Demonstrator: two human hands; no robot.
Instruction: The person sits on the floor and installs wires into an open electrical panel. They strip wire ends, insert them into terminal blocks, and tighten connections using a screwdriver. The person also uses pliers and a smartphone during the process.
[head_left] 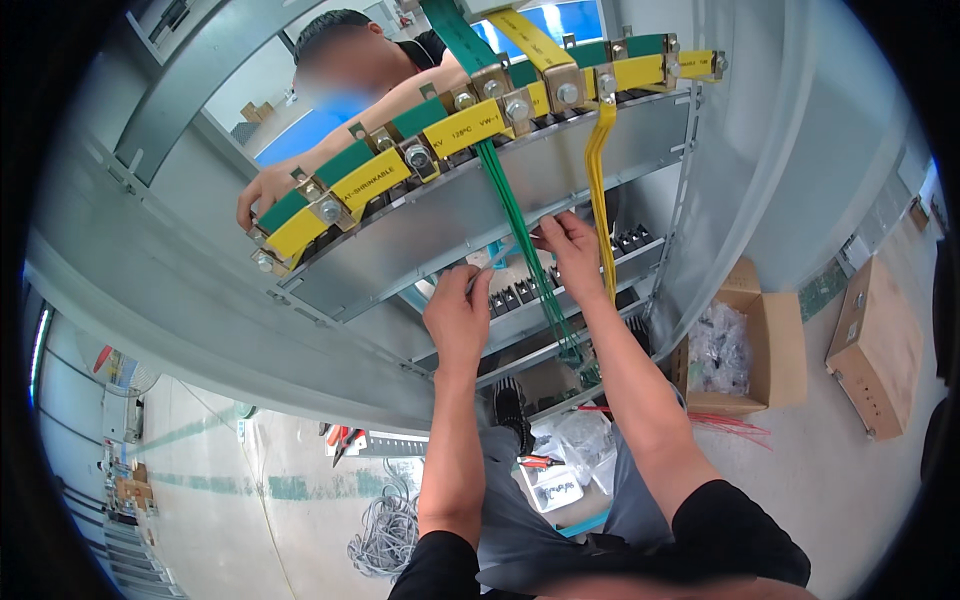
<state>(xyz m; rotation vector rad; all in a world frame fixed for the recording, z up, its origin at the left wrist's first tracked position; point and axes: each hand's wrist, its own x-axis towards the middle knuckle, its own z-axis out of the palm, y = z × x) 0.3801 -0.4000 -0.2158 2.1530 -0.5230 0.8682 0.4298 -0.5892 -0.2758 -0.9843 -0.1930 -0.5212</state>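
Note:
Inside an open metal cabinet, both my hands reach under a wide grey metal panel (440,225). My left hand (458,315) is pinched on a thin pale strip (503,257), which runs up toward my right hand. My right hand (572,258) is closed at the strip's other end, its fingertips close under the panel's lower edge. A bundle of green wires (515,215) hangs between the hands. Just right of my right hand, a bundle of yellow wires (597,180) comes down. Whether the strip is a cable tie or a wire I cannot make out.
Yellow and green sleeved busbars (460,130) with bolts cross above the panel. Behind them a co-worker's hand (262,192) rests on the left end. Black terminals (515,295) line a lower rail. On the floor are a carton (775,350), coiled grey cable (385,530) and pliers (345,440).

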